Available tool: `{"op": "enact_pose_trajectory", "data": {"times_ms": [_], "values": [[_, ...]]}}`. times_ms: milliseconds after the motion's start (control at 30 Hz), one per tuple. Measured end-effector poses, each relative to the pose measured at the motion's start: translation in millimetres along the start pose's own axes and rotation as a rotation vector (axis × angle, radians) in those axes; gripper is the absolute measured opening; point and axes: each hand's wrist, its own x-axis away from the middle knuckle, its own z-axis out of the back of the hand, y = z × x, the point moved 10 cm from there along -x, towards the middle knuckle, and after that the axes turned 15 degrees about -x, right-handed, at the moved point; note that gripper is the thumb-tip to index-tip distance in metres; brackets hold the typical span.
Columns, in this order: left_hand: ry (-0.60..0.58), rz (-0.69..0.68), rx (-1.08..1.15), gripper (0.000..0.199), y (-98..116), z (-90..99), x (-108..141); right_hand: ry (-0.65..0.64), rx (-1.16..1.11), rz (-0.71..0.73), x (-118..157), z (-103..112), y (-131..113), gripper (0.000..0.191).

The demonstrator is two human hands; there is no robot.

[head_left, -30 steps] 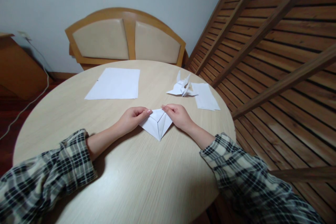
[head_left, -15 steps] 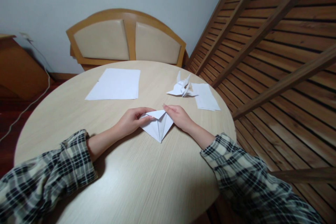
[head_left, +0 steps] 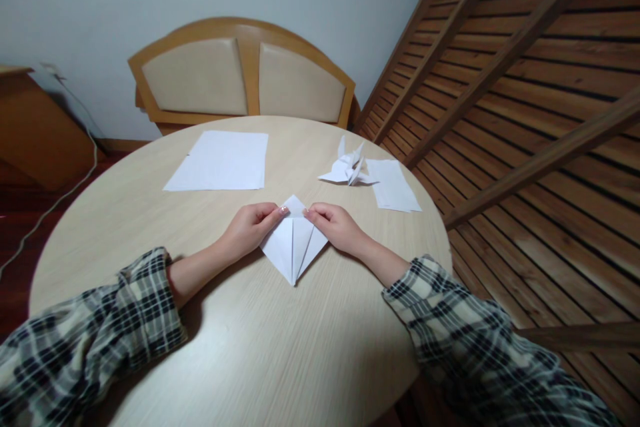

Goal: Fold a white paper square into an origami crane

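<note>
A white sheet of origami paper (head_left: 285, 247), folded into a diamond, is held between my hands over the table. Its lower point faces me, and two flaps meet along a line down its middle. My left hand (head_left: 254, 227) pinches the upper left edge with the thumb on top. On the upper right edge, my right hand (head_left: 336, 223) has its thumb pressed near the crease below the top corner. The fingers under the paper are hidden. Beyond my right hand stand white folded paper cranes (head_left: 347, 167), overlapping so that I cannot count them.
Flat white paper sheets (head_left: 220, 160) lie at the far left of the round wooden table (head_left: 240, 360). Smaller white sheets (head_left: 395, 187) lie at the right, beside the cranes. A padded headboard (head_left: 254, 67) stands behind, and a slatted wooden wall (head_left: 525, 133) rises on the right.
The top flap, folded down over the diamond before, now points up and away from me. The paper has shifted slightly left and nearer, and both thumbs now sit near its upper crease.
</note>
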Motion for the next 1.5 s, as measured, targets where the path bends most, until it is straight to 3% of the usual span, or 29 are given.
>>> {"op": "enact_pose_trajectory", "data": {"times_ms": [233,600,933,1133,1267,1500], "values": [[-0.059,0.028,0.230,0.041,-1.2,-7.0,0.0,0.042,-0.042,0.002,-0.2,3.6,0.8,0.050],[-0.021,0.119,0.376,0.037,-14.8,-7.2,0.1,0.140,-0.199,0.007,0.5,12.3,8.1,0.057],[0.013,0.142,0.290,0.042,-15.0,-3.2,0.0,0.162,-0.167,0.051,2.0,17.3,-0.7,0.056],[0.100,0.085,0.122,0.041,-14.5,10.3,-2.1,0.188,-0.034,0.180,3.3,22.5,-11.6,0.027],[0.113,0.035,-0.015,0.041,-10.2,15.3,-2.0,0.115,0.094,0.233,6.3,15.7,-18.5,0.027],[0.121,-0.002,-0.122,0.040,-9.1,15.2,-2.9,0.025,0.153,0.188,4.8,8.2,-11.5,0.023]]}}
